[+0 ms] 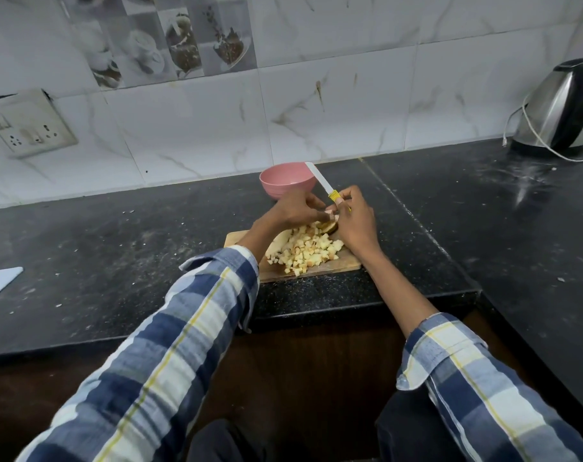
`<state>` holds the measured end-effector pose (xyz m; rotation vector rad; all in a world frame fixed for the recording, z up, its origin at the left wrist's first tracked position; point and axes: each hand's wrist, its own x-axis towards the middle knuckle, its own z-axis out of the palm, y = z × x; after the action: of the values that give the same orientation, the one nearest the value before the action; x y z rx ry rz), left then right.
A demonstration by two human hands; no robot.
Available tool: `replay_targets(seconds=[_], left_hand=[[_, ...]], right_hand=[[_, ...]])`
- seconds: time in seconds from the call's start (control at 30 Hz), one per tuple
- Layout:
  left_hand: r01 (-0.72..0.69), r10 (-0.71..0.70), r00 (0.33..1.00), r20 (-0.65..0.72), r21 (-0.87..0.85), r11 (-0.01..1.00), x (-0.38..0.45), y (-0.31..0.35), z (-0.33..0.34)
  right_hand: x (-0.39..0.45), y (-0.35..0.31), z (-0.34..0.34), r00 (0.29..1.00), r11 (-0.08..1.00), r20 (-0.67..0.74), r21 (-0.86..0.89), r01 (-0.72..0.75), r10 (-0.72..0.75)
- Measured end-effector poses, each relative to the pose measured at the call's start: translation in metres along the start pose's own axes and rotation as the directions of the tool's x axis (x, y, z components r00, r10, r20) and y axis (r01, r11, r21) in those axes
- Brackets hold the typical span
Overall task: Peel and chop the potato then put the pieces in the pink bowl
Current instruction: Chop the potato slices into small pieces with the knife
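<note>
- On the wooden cutting board (345,265), a heap of diced potato pieces (305,251) already lies, pale cubes spread over most of it; chopping looks mostly done.
- Pink bowl (287,180) sits just behind the board on the dark counter (116,248); no pieces visible inside it from this angle, so the transfer seems not started.
- One last potato chunk (330,226), with what looks like brown skin on it, sits at the far edge of the heap, right under both hands.
- Right hand (355,221) fingers curled round the yellow handle of the knife (321,181), white blade pointing up and away over the bowl.
- Left hand (298,210) fingers curled, tips meeting the right hand by the chunk; whether it pinches the chunk or a small piece is hidden, cannot tell.
- Left to do, by my read: finish the last chunk, then move the whole heap into the bowl.
- Heap lies just nearer the person than both hands, untouched by either.
</note>
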<state>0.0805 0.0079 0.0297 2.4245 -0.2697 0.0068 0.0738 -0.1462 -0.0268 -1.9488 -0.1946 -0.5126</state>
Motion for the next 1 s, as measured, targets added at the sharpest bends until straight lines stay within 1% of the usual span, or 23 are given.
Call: replay_targets(seconds=[0.07,0.2,0.37,0.57,0.67,0.77,0.8,0.83,0.93,1.0], left_hand=[[-0.014,0.012,1.000,-0.025,-0.060,0.998,0.004,-0.001,0.000],[-0.025,0.017,0.997,-0.072,-0.111,0.994,0.003,-0.004,0.002],[-0.042,-0.011,0.977,-0.214,-0.242,0.969,-0.001,0.000,0.000],[-0.070,-0.073,0.960,-0.271,-0.482,0.873,-0.029,-0.011,-0.024],[-0.095,-0.142,0.936,-0.323,-0.618,0.780,-0.057,-0.031,-0.042],[-0.150,-0.223,0.907,-0.358,-0.769,0.622,-0.091,-0.054,-0.058],[-0.166,-0.245,0.898,-0.365,-0.798,0.579,-0.102,-0.062,-0.060],[-0.176,-0.264,0.889,-0.373,-0.812,0.557,-0.112,-0.069,-0.062],[-0.185,-0.284,0.871,-0.401,-0.804,0.565,-0.136,-0.082,-0.059],[-0.180,-0.247,0.884,-0.397,-0.776,0.605,-0.146,-0.085,-0.055]], right_hand=[[0.000,0.000,0.000,1.000,1.000,-0.006,-0.011,-0.006,0.006],[0.000,-0.001,0.000,1.000,1.000,-0.004,-0.006,-0.028,0.028],[0.000,-0.005,-0.002,0.999,0.999,-0.020,-0.020,-0.036,0.036],[0.000,-0.009,-0.006,0.997,0.998,-0.054,0.040,-0.048,0.050],[0.000,-0.010,-0.006,0.996,0.998,-0.077,0.047,-0.042,0.046],[-0.003,-0.017,-0.008,0.996,0.999,-0.091,0.032,0.008,-0.005],[-0.005,-0.019,-0.008,0.995,0.999,-0.092,0.025,0.038,-0.036],[-0.008,-0.022,-0.008,0.993,0.997,-0.092,0.013,0.076,-0.074],[-0.018,-0.033,-0.009,0.978,0.982,-0.082,-0.027,0.188,-0.190],[-0.026,-0.045,-0.007,0.964,0.967,-0.088,-0.056,0.247,-0.251]])
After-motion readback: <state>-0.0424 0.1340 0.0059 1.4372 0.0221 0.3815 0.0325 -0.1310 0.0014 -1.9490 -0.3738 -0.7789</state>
